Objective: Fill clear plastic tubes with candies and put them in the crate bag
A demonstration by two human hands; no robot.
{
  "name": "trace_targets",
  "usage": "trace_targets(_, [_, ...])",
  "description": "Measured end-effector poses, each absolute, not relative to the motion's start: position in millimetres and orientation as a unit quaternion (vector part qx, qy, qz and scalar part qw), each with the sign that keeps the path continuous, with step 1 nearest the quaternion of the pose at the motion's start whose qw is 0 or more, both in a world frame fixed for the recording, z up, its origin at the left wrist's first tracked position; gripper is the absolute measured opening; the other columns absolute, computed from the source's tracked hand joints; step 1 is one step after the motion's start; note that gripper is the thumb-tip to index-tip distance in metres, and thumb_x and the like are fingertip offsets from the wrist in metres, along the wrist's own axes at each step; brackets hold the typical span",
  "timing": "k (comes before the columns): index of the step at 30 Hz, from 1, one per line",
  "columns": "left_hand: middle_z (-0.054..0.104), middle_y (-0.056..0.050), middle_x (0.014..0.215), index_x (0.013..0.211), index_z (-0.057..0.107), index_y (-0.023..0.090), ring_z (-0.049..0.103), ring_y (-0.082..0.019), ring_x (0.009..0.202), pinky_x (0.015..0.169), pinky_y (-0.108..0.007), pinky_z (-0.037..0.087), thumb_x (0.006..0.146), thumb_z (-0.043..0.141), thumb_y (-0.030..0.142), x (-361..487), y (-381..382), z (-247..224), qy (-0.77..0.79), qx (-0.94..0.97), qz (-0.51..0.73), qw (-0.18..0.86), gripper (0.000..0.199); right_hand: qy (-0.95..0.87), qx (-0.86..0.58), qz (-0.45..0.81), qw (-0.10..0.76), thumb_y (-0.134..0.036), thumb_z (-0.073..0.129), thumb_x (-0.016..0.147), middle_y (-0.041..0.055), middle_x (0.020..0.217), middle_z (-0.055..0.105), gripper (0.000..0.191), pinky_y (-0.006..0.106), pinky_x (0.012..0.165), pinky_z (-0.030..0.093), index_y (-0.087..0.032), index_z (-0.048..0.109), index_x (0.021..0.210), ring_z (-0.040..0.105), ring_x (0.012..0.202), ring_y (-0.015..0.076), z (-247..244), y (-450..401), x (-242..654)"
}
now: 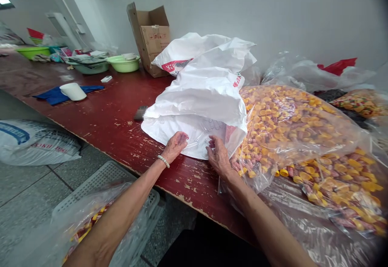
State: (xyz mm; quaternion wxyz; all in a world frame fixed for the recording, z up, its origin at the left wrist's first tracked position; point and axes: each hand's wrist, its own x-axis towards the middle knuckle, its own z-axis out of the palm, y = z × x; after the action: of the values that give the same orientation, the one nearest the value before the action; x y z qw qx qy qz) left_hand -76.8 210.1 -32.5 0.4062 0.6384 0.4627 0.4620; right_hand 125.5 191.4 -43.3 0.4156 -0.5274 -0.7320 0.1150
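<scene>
A white woven sack (209, 85) lies on the red table with its mouth toward me. Small clear plastic pieces (214, 125), some ring-shaped, rest inside the mouth. At the sack's near edge, my left hand (174, 148), with a beaded bracelet on the wrist, pinches a thin clear plastic tube (192, 144). My right hand (218, 156) is just right of it, palm inward, its fingers curved and thumb apart. Another small clear piece (207, 140) is by its fingertips; whether they touch cannot be made out.
Big clear bags of yellow caps (281, 117) crowd the right side. Behind stands an open cardboard box (155, 40). Green basins (123, 63) and a white cup (73, 92) on blue cloth are left. Below the worn table edge are a grey crate (100, 178) and a full sack (39, 144).
</scene>
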Motion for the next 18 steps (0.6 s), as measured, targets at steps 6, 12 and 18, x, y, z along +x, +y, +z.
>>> trace_targets(6, [0.058, 0.001, 0.076, 0.086, 0.057, 0.017, 0.055, -0.012, 0.069, 0.066, -0.024, 0.044, 0.068, 0.059, 0.022, -80.2, 213.2, -21.7, 0.526, 0.631, 0.47, 0.323, 0.019, -0.644, -0.54, 0.24, 0.487, -0.026, 0.05, 0.079, 0.005, 0.09, 0.058, 0.034, 0.033, 0.074, 0.048, -0.018, 0.054, 0.112, 0.056, 0.079, 0.0166, -31.2, 190.5, 119.3])
trace_targets(12, [0.059, 0.001, 0.071, 0.08, 0.056, 0.018, 0.055, -0.012, 0.065, 0.063, -0.024, 0.043, 0.069, 0.061, 0.024, -74.2, 207.8, -3.4, 0.564, 0.656, 0.441, 0.239, 0.013, -0.605, -0.559, 0.277, 0.494, -0.035, 0.057, 0.075, 0.0062, 0.088, 0.062, 0.035, 0.033, 0.068, 0.046, -0.016, 0.054, 0.105, 0.056, 0.076, 0.0179, -30.0, 181.2, 122.5])
trace_targets(18, [0.064, -0.004, 0.082, 0.088, 0.057, 0.021, 0.057, -0.021, 0.08, 0.07, -0.031, 0.044, 0.076, 0.057, 0.023, -54.3, 202.6, 0.6, 0.559, 0.79, 0.243, 0.062, 0.012, -0.64, -0.545, 0.251, 0.48, -0.033, 0.055, 0.077, 0.007, 0.091, 0.062, 0.031, 0.033, 0.068, 0.047, -0.017, 0.052, 0.103, 0.058, 0.075, 0.0173, -31.3, 175.1, 124.3])
